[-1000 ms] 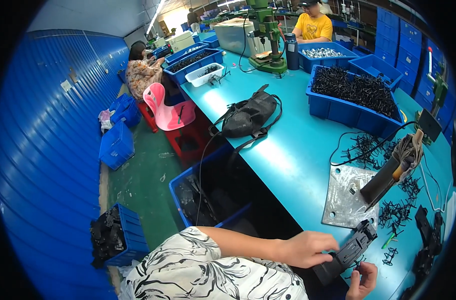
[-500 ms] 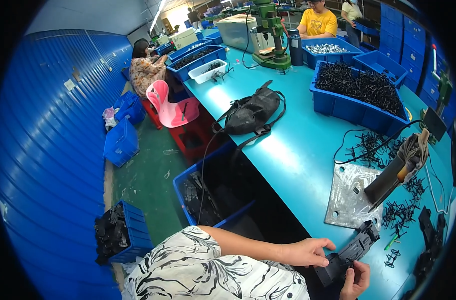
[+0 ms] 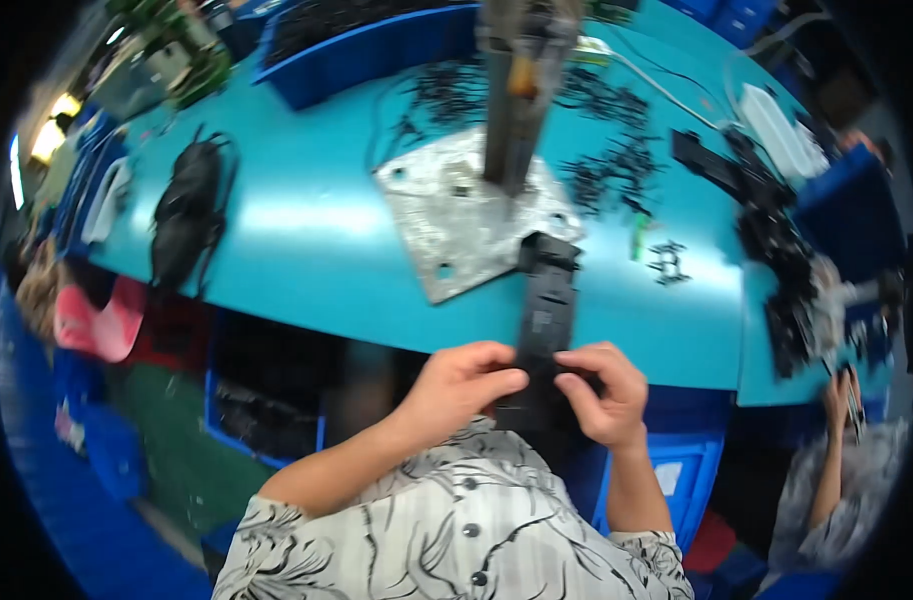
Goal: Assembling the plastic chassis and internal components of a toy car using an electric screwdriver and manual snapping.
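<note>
Your left hand (image 3: 457,385) and right hand (image 3: 602,392) both hold the long, flat black plastic part (image 3: 545,335) by its near end, fingers pinched on either side; it stands in the air just off the near edge of the turquoise bench (image 3: 307,250), its far end over the bench and overlapping a corner of the scuffed grey metal base plate (image 3: 457,225). At the far edge of the bench a blue plastic bin (image 3: 372,45) holds a heap of small black parts, too blurred to tell apart. Below the bench on your left, a blue crate (image 3: 262,420) on the floor holds dark pieces, mostly in shadow. A grey upright post (image 3: 517,90) rises from the plate, its top cut off by the frame. Loose black parts (image 3: 617,165) lie scattered to the right of the post, and a black bag (image 3: 187,215) lies on the bench's left end. At the right rim, another person's hand (image 3: 845,395) and patterned sleeve (image 3: 857,490) show; what that hand holds is hard to make out.
</note>
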### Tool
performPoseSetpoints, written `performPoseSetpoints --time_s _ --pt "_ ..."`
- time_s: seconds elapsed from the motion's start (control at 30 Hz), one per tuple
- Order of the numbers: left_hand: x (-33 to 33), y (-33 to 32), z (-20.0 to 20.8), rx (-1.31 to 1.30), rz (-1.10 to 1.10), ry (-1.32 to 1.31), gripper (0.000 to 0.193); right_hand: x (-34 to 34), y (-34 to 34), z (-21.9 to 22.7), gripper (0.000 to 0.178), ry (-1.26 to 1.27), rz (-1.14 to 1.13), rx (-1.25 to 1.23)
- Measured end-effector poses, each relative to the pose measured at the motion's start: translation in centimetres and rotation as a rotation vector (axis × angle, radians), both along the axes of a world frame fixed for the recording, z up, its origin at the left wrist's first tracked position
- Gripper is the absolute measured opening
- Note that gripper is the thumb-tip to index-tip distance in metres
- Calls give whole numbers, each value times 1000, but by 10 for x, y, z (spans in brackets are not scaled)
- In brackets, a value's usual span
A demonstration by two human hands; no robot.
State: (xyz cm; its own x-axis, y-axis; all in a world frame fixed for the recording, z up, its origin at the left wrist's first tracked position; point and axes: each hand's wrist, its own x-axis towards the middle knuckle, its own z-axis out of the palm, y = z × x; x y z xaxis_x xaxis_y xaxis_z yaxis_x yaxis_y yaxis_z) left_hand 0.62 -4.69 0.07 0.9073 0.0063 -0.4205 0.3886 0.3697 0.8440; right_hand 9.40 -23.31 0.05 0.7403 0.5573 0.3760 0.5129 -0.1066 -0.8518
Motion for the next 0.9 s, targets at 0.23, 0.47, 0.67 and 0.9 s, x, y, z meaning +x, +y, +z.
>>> performPoseSetpoints --time_s 0.23,0.47,0.67,0.9 --pt "0 1 -5 -75 -79 -17 14 -16 -13 5 22 -35 -56 47" --pt "-7 0 -6 -124 -26 -82 16 -30 -12 12 24 -30 28 9" --pt "-16 3 -13 -128 -19 -84 18 -37 5 6 24 -93 55 6" --pt "-24 8 -10 -116 -60 -128 21 -47 7 1 24 -92 70 -12"
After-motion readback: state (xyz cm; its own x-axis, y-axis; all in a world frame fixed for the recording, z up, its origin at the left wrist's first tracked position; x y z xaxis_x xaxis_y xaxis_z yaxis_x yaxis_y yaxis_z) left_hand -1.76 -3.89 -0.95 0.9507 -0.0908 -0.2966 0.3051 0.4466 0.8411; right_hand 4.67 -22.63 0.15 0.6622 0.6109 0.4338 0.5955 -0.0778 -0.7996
